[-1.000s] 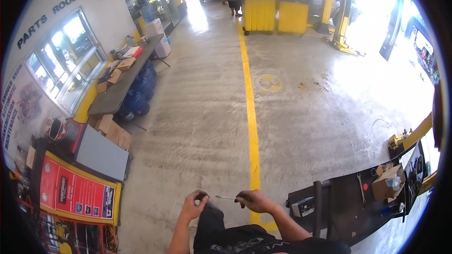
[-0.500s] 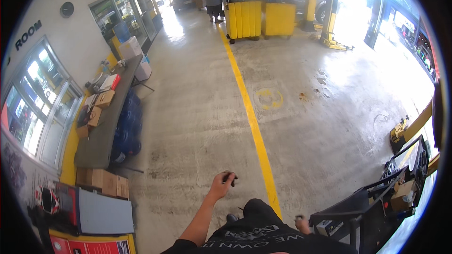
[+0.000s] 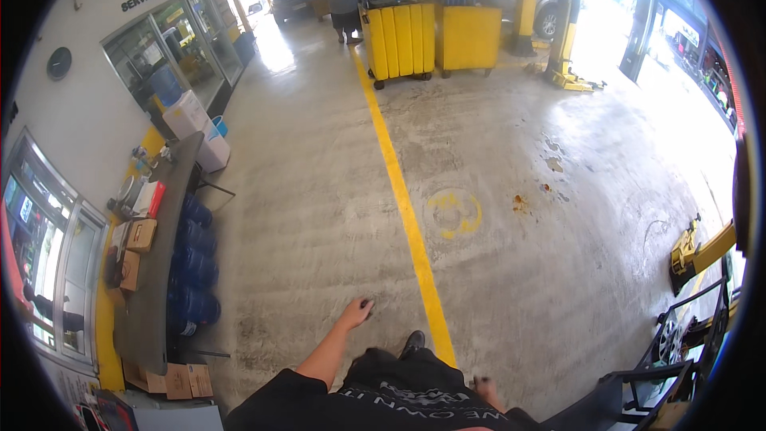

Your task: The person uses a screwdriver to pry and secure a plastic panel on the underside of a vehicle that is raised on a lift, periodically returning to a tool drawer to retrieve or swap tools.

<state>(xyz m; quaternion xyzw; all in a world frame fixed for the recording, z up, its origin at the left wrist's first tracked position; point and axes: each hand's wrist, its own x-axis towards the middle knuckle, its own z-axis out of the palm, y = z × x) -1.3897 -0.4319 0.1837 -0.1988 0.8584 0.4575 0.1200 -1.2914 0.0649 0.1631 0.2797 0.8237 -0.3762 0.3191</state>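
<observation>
My left hand (image 3: 354,314) is stretched out ahead of my body over the concrete floor, its fingers curled closed. Something small and dark shows at its fingers; I cannot make out what it is. Low on the right, my right hand (image 3: 485,391) hangs beside my dark shirt (image 3: 399,403), also with fingers curled. A dark patch shows there too, too small to name. Neither hand touches anything around it. Below my left hand a dark shoe (image 3: 413,343) stands just left of the yellow floor line (image 3: 408,219).
At left, a long table (image 3: 152,311) carries cardboard boxes, with blue water jugs (image 3: 195,267) beneath it. A water dispenser (image 3: 199,132) stands beyond. Ahead are yellow wheeled carts (image 3: 400,41) and a person (image 3: 343,0). A black cart (image 3: 606,403) and yellow lift arm (image 3: 710,246) flank the right.
I have moved forward along the yellow line; the table and carts appear nearer. The black cart has slid back toward the lower edge. Both hands remain curled, and the forward foot has changed.
</observation>
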